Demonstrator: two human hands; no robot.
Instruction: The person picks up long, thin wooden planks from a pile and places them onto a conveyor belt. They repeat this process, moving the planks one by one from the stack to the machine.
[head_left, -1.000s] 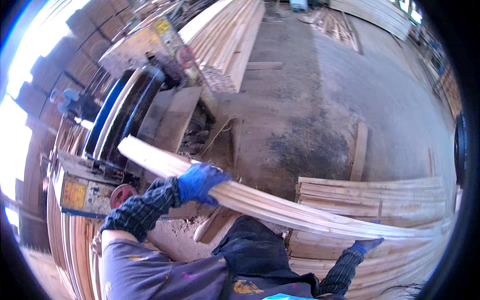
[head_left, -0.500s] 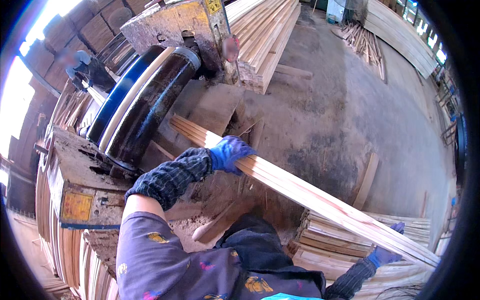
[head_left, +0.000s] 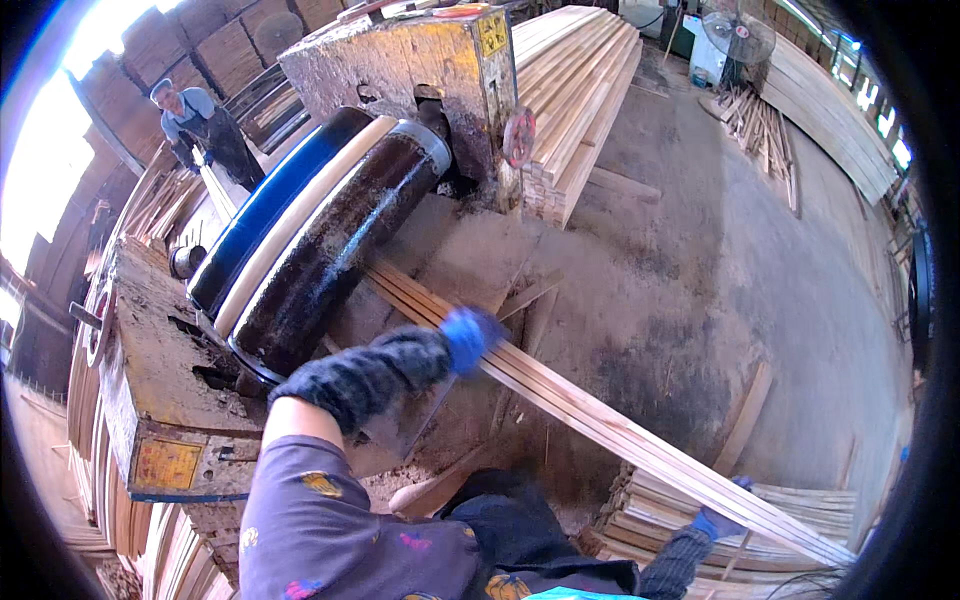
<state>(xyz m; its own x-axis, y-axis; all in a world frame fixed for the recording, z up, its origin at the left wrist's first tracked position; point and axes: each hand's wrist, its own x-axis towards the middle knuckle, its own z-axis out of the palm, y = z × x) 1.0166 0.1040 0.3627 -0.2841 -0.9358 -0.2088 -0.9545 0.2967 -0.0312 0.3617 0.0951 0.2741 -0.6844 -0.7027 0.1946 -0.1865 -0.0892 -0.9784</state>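
Note:
Several long, pale wooden strips (head_left: 620, 425), laid together as a flat bundle, slant across the view in both my hands. My left hand (head_left: 472, 338), in a blue glove and somewhat blurred, is closed around them near their far end. Farther back along the bundle, at lower right, my right hand (head_left: 718, 522) grips it from the side and below; the strips hide part of its fingers. The far end of the bundle meets the underside of a dark roller (head_left: 335, 255) on a worn machine; whether it touches cannot be made out.
The machine's dirty yellowish housings (head_left: 400, 70) flank the rollers. A stack of boards (head_left: 575, 90) stands beyond, and a lower pile of strips (head_left: 640, 510) lies beneath my right hand. A co-worker (head_left: 205, 125) stands across the machine. A loose board (head_left: 745, 420) lies on the floor.
The bundle has moved forward and left, bringing its far end to the dark roller. Both hands keep hold and move with it. The whole view has shifted a little.

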